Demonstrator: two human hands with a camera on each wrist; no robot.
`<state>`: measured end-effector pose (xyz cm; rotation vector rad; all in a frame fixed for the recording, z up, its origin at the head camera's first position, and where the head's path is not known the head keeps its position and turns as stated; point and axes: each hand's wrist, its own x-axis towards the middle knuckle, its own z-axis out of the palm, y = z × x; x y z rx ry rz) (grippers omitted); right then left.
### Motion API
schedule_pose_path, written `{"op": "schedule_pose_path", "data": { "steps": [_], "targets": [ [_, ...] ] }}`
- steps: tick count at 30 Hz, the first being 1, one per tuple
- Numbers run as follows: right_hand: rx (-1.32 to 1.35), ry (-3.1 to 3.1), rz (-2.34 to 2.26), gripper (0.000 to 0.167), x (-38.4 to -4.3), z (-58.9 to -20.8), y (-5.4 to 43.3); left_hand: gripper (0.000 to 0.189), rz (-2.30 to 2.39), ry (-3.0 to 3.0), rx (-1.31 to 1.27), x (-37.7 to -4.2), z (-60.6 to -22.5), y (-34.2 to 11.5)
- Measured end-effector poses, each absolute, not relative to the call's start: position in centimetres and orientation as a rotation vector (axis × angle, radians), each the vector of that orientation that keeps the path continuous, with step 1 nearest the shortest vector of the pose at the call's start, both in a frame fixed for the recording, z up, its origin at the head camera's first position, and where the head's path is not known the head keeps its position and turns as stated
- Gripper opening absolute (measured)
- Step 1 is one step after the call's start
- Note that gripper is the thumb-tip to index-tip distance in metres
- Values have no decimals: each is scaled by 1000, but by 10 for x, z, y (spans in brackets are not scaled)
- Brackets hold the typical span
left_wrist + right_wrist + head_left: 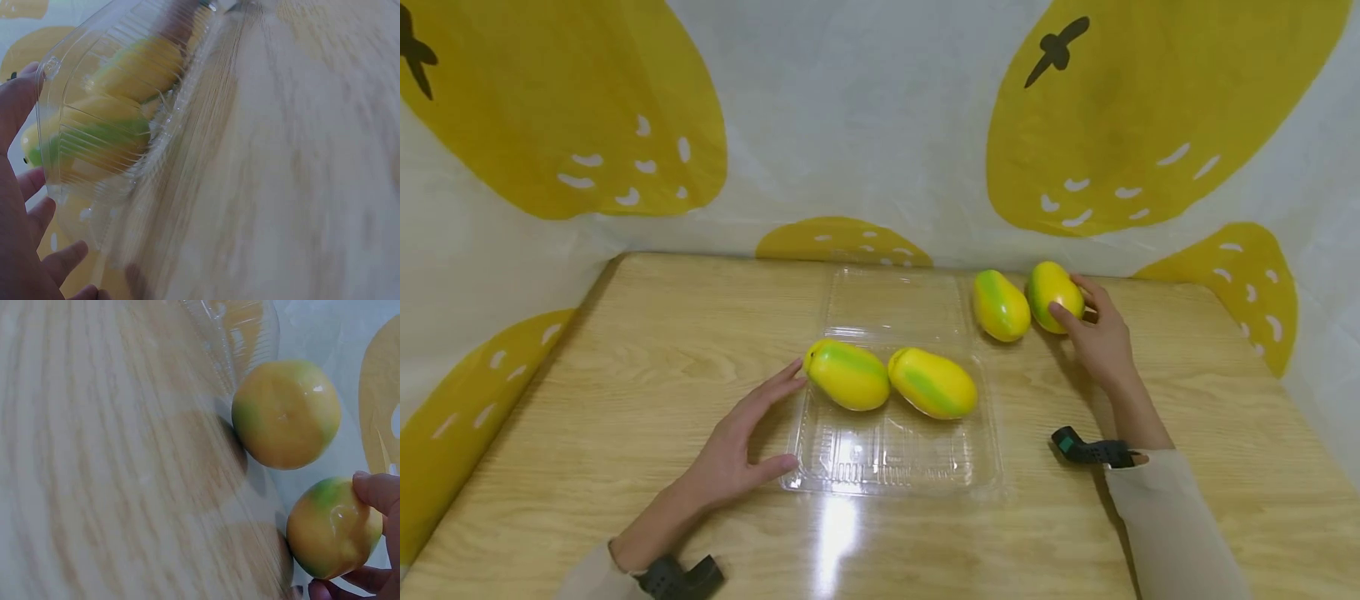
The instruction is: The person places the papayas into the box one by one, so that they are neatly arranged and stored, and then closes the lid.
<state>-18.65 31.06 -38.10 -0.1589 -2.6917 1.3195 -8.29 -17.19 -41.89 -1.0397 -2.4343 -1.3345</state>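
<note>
Poking out of a beige sleeve (597, 577) with a black wrist gadget (681, 577), the person's left hand (730, 454) lies at the left side of a clear plastic box (880, 467), its fingers and thumb spread apart and wrapped around nothing. The fingertips are right by the box's edge, close to the end of the first fruit, and the thumb is at the near corner; I can't tell how hard they press, if at all. The box stands opened out on the wooden table (700, 333), with its lid (891, 308) laid back toward the far edge. Side by side across the box lie two plump yellow fruits streaked with green, the left one (850, 375) and the second one (932, 383), their ends meeting or very nearly so. Behind everything hangs a white cloth (857, 125) printed with big yellow fruit shapes. Just right of the lid, a third fruit (1002, 306) sits on the bare wood. Beside it is the fourth fruit (1051, 287), gripped by the right hand (1101, 337), thumb on the near side and fingers curled around the other; whether it is off the table I can't tell. Another gadget (1088, 448) and sleeve (1176, 521) follow below that hand.
</note>
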Motion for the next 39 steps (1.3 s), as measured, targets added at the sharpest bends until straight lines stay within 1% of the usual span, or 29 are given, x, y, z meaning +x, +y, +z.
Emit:
{"op": "schedule_pose_path", "data": {
  "steps": [5, 13, 23, 30, 39],
  "targets": [
    [-141, -2706, 1322, 72, -191, -378, 309, 78, -1367, -2414, -1036, -85, -417, -174],
    [-117, -2714, 1366, 78, -188, -377, 313, 77, -1393, -2407, -1054, -86, -421, -174],
    [-158, -2693, 1373, 80, -184, -376, 310, 77, -1384, -2418, -1051, -85, -421, -175],
    [-158, -2647, 1337, 80, -180, -364, 309, 77, -1389, -2407, -1053, -85, -421, -174],
    [-89, -2599, 1297, 78, -174, -348, 299, 77, -1373, -2411, -1049, -85, -423, -174]
  ]
}}
